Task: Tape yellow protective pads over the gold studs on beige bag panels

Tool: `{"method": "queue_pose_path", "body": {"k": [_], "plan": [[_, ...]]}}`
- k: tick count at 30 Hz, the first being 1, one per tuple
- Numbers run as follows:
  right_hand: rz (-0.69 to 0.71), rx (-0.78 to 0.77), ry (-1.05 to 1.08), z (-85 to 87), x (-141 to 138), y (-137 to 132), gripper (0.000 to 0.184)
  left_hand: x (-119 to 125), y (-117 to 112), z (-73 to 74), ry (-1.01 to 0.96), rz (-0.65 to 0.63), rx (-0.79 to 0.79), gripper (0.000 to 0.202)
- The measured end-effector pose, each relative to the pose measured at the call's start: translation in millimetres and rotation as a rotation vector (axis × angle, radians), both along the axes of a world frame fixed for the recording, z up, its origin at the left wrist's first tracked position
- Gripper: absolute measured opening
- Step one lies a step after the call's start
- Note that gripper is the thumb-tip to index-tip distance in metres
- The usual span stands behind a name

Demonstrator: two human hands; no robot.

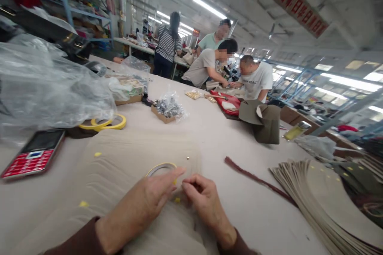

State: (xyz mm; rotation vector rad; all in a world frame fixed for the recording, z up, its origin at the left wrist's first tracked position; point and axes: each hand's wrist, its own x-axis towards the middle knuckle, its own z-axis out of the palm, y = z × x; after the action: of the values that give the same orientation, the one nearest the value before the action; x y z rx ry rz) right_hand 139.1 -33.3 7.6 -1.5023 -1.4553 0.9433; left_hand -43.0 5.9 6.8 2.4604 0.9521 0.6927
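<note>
My left hand (143,203) lies on a stack of beige fabric pieces (119,167), fingers stretched out flat, its fingertips touching a small roll of yellow tape (161,168). My right hand (203,199) rests beside it with fingers curled into a pinch; what they hold is too small to make out. Small yellow tape bits (97,154) lie on the fabric.
A red phone (34,155) lies at the left, next to yellow tape rolls (104,122) and a big plastic bag (44,83). A fanned stack of tan pieces (323,199) and a dark red strip (257,179) lie right. Several people stand at the table's far end.
</note>
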Motion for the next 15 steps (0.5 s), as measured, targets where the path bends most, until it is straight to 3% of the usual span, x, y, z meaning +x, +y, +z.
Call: {"method": "queue_pose_path", "body": {"k": [6, 15], "plan": [[0.172, 0.406, -0.082, 3.2, 0.9, 4.2, 0.018, -0.8, -2.6, -3.1, 0.084, 0.039, -0.015, 0.035], [0.168, 0.593, -0.287, -5.1, -3.3, 7.7, 0.014, 1.8, -2.4, -3.2, 0.017, 0.008, 0.055, 0.031]]}}
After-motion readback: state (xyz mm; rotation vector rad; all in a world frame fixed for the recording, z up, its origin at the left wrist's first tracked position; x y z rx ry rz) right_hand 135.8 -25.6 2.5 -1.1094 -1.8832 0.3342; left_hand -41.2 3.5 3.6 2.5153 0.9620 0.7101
